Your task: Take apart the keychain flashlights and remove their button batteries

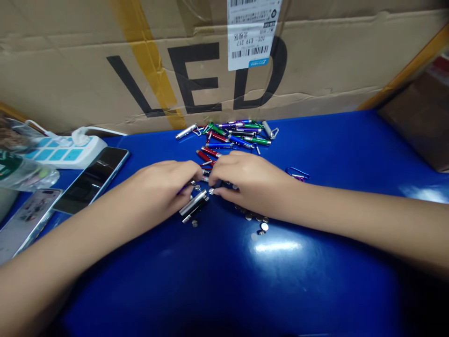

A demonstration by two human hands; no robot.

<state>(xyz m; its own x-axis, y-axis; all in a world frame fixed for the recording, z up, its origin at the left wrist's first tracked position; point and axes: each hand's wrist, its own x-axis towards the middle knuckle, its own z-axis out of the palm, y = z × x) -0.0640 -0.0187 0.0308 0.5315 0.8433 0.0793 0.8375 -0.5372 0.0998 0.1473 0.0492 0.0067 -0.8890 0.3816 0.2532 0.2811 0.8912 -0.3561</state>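
My left hand [166, 185] is curled at the middle of the blue table, its fingers closed on a small tube that is mostly hidden. Right beside it, my right hand [242, 180] pinches a small silver button cell [211, 191] between thumb and finger. Below my left fingers lie a silver tube [192, 202] and a black one against it. Several round cells [264, 226] lie under and below my right hand. Beyond both hands is a pile of coloured metal penlights [242, 133], in red, blue, green and silver, some with clips.
A large cardboard box [87, 89] stands along the back. At the left are a white power strip [84, 157], a dark phone [93, 180], a second phone [30, 220] and a plastic bottle [31, 173]. A blue carabiner [298, 172] lies beyond my right wrist.
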